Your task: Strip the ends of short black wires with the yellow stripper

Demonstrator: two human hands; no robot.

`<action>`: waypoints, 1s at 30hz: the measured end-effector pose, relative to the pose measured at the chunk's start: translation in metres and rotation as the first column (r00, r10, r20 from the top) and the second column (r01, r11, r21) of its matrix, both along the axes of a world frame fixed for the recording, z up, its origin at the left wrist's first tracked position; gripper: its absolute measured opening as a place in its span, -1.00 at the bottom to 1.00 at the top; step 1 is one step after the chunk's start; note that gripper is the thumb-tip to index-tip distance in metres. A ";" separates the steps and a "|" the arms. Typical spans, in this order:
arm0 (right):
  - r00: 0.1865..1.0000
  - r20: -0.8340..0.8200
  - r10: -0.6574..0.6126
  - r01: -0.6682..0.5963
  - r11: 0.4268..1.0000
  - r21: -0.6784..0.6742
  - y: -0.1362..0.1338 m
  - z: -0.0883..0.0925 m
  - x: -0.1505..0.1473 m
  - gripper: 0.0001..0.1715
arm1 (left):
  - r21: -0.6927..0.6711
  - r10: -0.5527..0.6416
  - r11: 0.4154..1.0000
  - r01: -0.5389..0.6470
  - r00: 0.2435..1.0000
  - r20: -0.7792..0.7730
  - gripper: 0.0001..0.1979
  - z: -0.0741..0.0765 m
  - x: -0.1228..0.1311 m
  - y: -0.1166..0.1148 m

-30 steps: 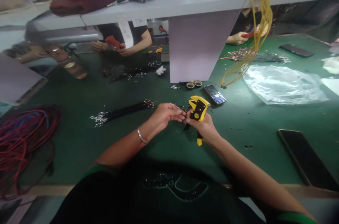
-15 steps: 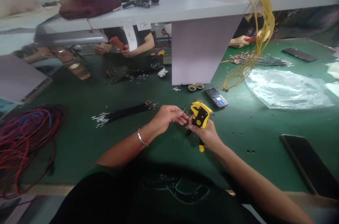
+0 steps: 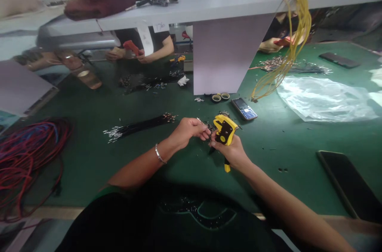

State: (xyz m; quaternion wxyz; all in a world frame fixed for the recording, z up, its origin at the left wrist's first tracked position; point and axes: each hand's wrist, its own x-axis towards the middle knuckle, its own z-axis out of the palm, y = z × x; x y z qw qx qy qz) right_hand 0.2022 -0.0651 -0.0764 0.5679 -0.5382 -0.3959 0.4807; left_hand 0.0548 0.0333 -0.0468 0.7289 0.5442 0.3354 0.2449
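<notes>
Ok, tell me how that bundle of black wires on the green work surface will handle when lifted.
The bundle of black wires will probably sag at the ends if lifted, since each wire looks thin. Its fanned, silver-tipped ends seem apt to splay and snag. It likely feels light for its length.

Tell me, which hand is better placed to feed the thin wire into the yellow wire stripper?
Probably the left hand: it pinches a thin wire right beside the yellow wire stripper, while the right hand is occupied gripping that tool.
</notes>
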 end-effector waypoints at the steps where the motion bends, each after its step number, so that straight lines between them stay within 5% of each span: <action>1: 1.000 0.016 -0.007 0.006 1.000 0.006 0.000 0.000 0.000 -0.70 | -0.007 -0.005 1.000 0.005 1.000 -0.002 -0.77 0.000 0.000 -0.001; 9: 0.988 0.149 -0.029 0.024 0.999 0.039 -0.001 0.003 0.001 -0.75 | 0.041 -0.015 0.999 0.018 0.997 -0.073 -0.83 -0.002 0.002 -0.003; 18: 0.995 0.097 0.000 0.000 1.000 0.003 0.003 0.002 0.005 -0.69 | -0.007 0.018 1.000 -0.019 0.999 -0.037 -0.81 -0.002 -0.001 0.005; 22: 0.993 0.044 0.111 -0.112 0.994 0.011 0.003 0.002 0.009 -0.67 | 0.057 0.165 0.984 -0.168 0.985 0.051 -0.84 0.014 -0.011 0.018; 30: 0.940 -0.069 0.334 -0.336 0.942 -0.019 0.004 -0.005 0.013 -0.52 | -0.086 0.187 0.981 -0.176 0.970 0.157 -0.91 0.024 -0.021 0.028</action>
